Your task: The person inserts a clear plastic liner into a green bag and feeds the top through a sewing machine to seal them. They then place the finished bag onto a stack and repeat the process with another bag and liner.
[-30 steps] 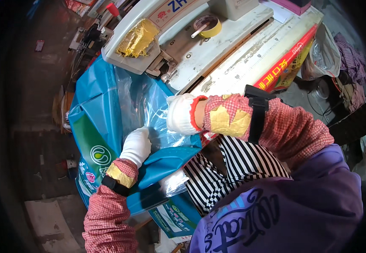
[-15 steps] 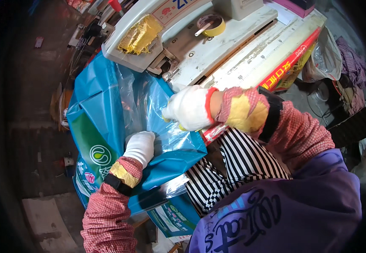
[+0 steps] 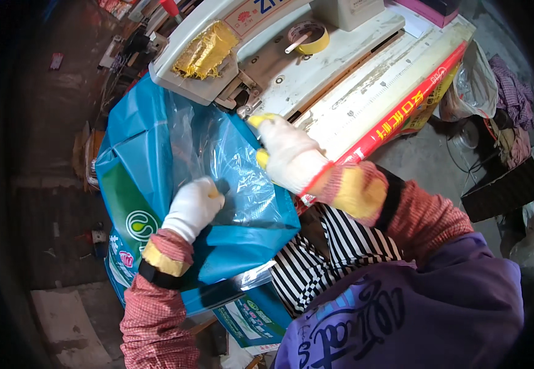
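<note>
A large blue woven bag (image 3: 134,117) with a clear plastic liner (image 3: 242,184) spreads under a white sewing machine (image 3: 202,86). One of its edges lies at the machine's presser foot. My left hand (image 3: 194,209), in a white knit glove with yellow on the fingers, is closed on a gathered part of the liner inside the bag; its fingertips are partly hidden. Gloved likewise, my right hand (image 3: 291,154) is by the bag's right edge, close to the presser foot. Its yellow-tipped thumb and fingers are spread apart.
On the machine's white bed lies a yellow tape roll (image 3: 309,38) with a thin white stick across it. A red strip (image 3: 402,111) runs along the table's front edge. Farther right hang a translucent plastic bag (image 3: 473,86) and a checked cloth (image 3: 512,89). A dark box (image 3: 504,190) stands below.
My right hand has turned, and its fingers have spread at the bag's edge near the foot. My left hand has shifted slightly left and up, and the bag has moved slightly left.
</note>
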`<state>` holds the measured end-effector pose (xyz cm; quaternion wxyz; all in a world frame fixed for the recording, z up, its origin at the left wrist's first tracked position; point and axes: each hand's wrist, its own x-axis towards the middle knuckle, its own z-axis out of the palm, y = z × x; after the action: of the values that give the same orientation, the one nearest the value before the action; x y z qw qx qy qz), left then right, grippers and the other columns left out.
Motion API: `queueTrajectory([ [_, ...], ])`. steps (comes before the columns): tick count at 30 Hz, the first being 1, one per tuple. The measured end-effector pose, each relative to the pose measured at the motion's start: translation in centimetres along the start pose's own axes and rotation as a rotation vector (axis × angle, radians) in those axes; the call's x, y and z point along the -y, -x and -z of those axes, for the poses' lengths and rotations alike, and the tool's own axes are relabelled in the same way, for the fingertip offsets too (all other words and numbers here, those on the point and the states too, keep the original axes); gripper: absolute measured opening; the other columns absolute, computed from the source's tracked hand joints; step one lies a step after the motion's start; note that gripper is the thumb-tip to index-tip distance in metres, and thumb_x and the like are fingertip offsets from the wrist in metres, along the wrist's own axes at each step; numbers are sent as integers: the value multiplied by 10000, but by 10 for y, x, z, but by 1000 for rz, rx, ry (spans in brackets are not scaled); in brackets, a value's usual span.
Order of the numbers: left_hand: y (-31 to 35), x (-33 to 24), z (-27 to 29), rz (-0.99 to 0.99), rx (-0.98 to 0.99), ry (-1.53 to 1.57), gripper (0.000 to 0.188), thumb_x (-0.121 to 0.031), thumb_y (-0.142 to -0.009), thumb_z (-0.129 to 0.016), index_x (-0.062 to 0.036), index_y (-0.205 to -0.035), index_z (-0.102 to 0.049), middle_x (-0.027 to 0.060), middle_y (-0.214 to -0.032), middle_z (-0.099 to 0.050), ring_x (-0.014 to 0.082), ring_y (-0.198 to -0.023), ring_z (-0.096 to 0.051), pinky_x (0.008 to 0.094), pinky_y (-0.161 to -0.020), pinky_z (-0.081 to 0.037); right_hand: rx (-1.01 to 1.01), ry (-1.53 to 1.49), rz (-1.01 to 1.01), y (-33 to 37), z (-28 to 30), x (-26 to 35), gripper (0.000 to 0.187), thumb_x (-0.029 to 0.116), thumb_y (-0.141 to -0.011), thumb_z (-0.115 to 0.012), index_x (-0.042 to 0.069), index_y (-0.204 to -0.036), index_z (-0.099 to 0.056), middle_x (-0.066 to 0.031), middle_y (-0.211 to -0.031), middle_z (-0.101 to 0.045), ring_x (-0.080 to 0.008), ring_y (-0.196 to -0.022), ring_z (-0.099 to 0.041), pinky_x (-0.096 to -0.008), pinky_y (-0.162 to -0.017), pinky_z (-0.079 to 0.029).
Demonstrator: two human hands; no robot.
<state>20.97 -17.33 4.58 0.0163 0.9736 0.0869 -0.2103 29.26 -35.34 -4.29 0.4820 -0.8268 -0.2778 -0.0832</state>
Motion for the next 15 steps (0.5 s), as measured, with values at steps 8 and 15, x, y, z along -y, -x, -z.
queueTrajectory([
  [8,-5,-26,4,-209,154,1355,267,-178,-899,-533,10,-1074,-462,139,-990,-584,250,-854,-617,332,-796,-513,792,-533,-625,30,20,8,510,457,-780,-649,-9,-962,-551,-176,-816,-619,-258,-651,-636,-353,-567,-504],
  [15,-41,-5,-4,-350,182,1347,212,-126,-875,-548,-10,-1042,-489,137,-991,-571,278,-963,-579,398,-890,-470,802,-982,-813,40,5,-4,371,233,-804,-659,37,-1098,-546,-31,-669,-514,-98,-410,-429,-237,-367,-348],
])
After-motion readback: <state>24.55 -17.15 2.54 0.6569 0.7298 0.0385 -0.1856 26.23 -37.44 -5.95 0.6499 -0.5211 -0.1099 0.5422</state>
